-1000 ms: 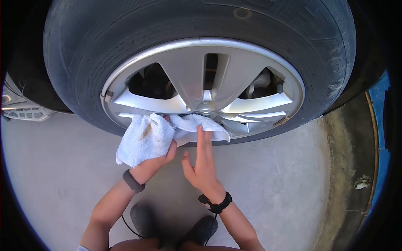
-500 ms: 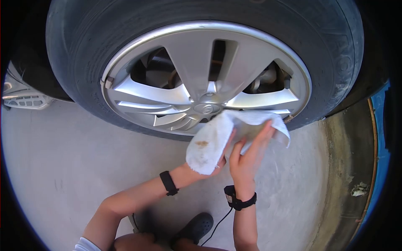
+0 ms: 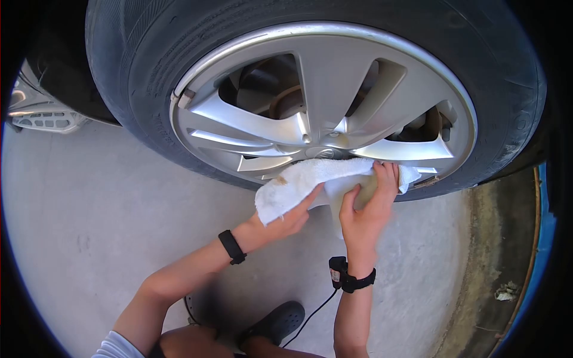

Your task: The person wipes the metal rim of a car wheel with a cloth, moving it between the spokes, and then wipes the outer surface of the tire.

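Observation:
A white cloth (image 3: 304,178) with a brown stain near its left end lies against the lower part of a silver alloy wheel (image 3: 334,77), below the hub cap. My left hand (image 3: 292,219) is closed on the cloth's left part from below, some fingers hidden under it. My right hand (image 3: 373,206) grips the cloth's right part, its fingertips on the fabric beside the lower spokes. A fold of cloth hangs down between the two hands. The cloth covers part of the lower rim.
A black tire (image 3: 137,113) surrounds the wheel. Concrete floor (image 3: 149,215) spreads beneath, with a stained ledge (image 3: 495,250) and blue surface (image 3: 543,221) at right. Part of another vehicle (image 3: 48,119) shows at left. A dark clog (image 3: 280,322) and a cable (image 3: 310,319) are below.
The cloth's left end has gone from hanging low to lying flatter along the lower rim. My right hand has moved slightly right. The view has shifted, so the wheel appears further right.

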`<move>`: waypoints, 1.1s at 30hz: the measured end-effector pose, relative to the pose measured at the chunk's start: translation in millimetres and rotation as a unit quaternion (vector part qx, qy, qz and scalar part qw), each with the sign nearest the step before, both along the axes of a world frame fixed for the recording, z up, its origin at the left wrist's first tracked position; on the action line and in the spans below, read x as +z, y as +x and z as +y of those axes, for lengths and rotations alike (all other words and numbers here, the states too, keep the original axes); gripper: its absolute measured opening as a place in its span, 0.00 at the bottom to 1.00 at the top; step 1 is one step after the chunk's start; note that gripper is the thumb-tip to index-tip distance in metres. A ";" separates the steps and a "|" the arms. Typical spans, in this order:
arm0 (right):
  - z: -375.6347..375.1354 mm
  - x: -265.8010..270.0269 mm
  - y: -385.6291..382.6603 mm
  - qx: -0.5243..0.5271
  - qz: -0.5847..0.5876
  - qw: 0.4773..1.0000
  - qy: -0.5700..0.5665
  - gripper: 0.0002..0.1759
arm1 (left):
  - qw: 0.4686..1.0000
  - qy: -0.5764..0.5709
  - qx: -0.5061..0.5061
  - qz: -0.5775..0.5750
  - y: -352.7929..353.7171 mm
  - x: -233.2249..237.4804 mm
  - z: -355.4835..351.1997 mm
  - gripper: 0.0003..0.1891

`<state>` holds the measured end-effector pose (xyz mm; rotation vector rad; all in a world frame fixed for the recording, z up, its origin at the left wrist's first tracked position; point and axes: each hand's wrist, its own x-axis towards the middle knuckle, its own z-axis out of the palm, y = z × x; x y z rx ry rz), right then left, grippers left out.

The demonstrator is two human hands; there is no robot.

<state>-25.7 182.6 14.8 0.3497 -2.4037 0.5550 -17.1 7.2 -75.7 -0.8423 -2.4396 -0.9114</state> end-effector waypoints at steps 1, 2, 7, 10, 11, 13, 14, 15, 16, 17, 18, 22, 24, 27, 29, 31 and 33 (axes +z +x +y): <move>-3.0 -5.5 0.4 -0.006 0.015 1.000 0.006 0.33 | 1.000 -0.016 0.019 0.000 2.3 -4.0 -2.6 0.33; -6.3 -11.4 0.7 -0.013 0.031 0.999 0.013 0.34 | 0.999 -0.031 0.038 0.001 5.1 -11.4 -6.5 0.34; -16.4 -68.6 11.3 0.024 -0.038 0.999 0.013 0.36 | 0.995 -0.059 0.073 -0.030 18.8 -48.0 -24.7 0.34; -22.2 -119.2 22.6 0.051 -0.139 0.988 -0.033 0.37 | 0.995 -0.033 0.049 -0.077 24.8 -66.0 -36.1 0.33; -26.6 -133.2 26.1 0.045 -0.141 0.988 -0.049 0.37 | 0.995 -0.029 0.053 -0.081 27.4 -71.6 -36.9 0.33; -30.9 -142.6 31.1 0.040 -0.160 0.984 -0.064 0.37 | 0.994 -0.021 0.061 -0.089 32.3 -78.4 -37.6 0.33; -31.6 -145.5 34.3 0.039 -0.178 0.981 -0.065 0.38 | 0.991 -0.018 0.056 -0.123 33.9 -81.7 -39.5 0.33; -31.5 -147.7 37.3 0.038 -0.196 0.978 -0.066 0.39 | 0.986 -0.014 0.050 -0.158 33.1 -82.8 -41.2 0.33; -30.5 -150.2 39.6 0.042 -0.205 0.975 -0.075 0.39 | 0.980 -0.010 0.043 -0.192 32.3 -84.0 -40.9 0.33; -28.0 -152.0 40.9 0.045 -0.214 0.972 -0.084 0.39 | 0.981 0.006 0.047 -0.186 32.1 -84.0 -38.3 0.32; -25.3 -153.5 41.5 0.049 -0.222 0.970 -0.091 0.39 | 0.982 0.023 0.052 -0.177 31.5 -83.7 -35.8 0.32; -18.6 -155.3 40.0 0.004 -0.128 0.985 -0.117 0.37 | 0.992 0.008 0.017 -0.128 27.5 -73.9 -31.6 0.31; -11.2 -154.5 32.3 0.006 -0.103 0.985 -0.141 0.39 | 0.993 0.007 -0.005 -0.120 15.6 -64.2 -29.6 0.31; -0.9 -144.5 27.3 0.015 -0.141 0.977 -0.161 0.43 | 0.992 0.056 0.023 -0.107 10.0 -57.5 -16.8 0.28; 0.3 -138.6 25.9 0.009 -0.153 0.967 -0.201 0.43 | 0.990 0.072 0.045 -0.109 12.1 -59.1 -15.4 0.26; 0.1 -134.5 24.6 -0.008 -0.153 0.968 -0.199 0.42 | 0.990 0.057 0.045 -0.122 25.9 -70.0 -21.1 0.26; -0.7 -133.9 24.3 -0.036 -0.141 0.978 -0.153 0.40 | 0.984 0.030 0.072 -0.157 36.7 -82.2 -33.5 0.25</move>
